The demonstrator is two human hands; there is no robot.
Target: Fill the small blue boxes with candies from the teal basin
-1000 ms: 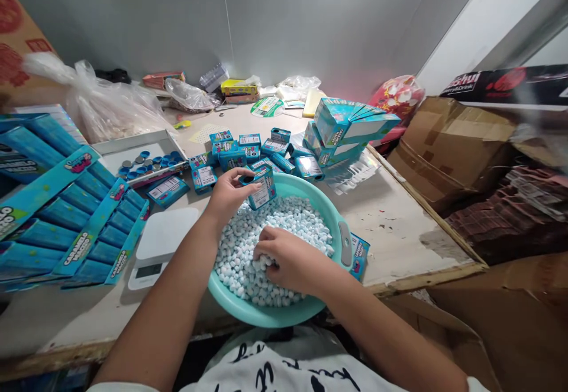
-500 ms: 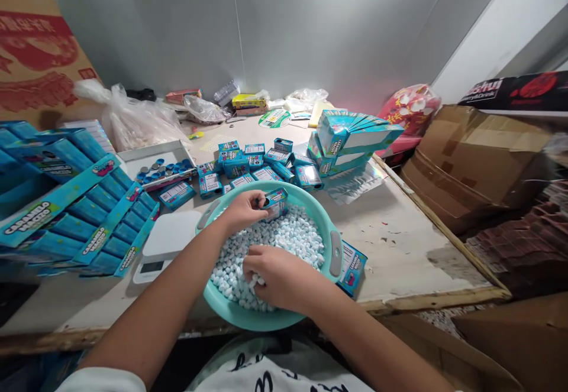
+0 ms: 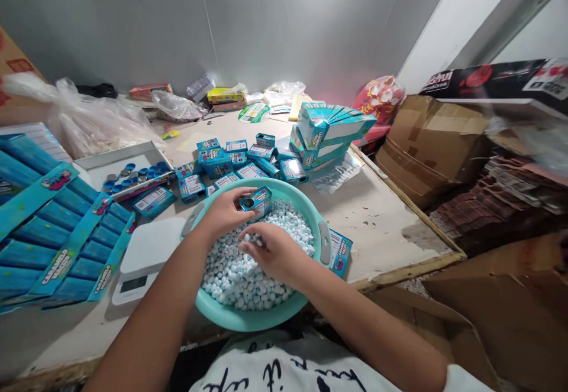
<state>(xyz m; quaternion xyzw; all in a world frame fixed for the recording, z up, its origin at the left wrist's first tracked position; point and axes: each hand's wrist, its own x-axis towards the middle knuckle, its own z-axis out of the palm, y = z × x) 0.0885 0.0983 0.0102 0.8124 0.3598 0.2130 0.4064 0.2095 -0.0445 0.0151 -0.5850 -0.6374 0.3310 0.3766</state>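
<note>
We see left hand (image 3: 224, 214) with fingers curled around small blue box (image 3: 260, 203), tilted over teal basin (image 3: 261, 318) near 12 o'clock; right hand (image 3: 275, 255) pinching pale blue candies (image 3: 248, 277) at centre. We judge: weak pinch drops candies; tilted box opening can spill.

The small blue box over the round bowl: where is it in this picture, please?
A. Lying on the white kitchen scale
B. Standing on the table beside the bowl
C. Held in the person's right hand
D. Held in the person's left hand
D. The left hand grips the small blue box over the round teal bowl, while the right hand is at the pale blue candies.
</note>
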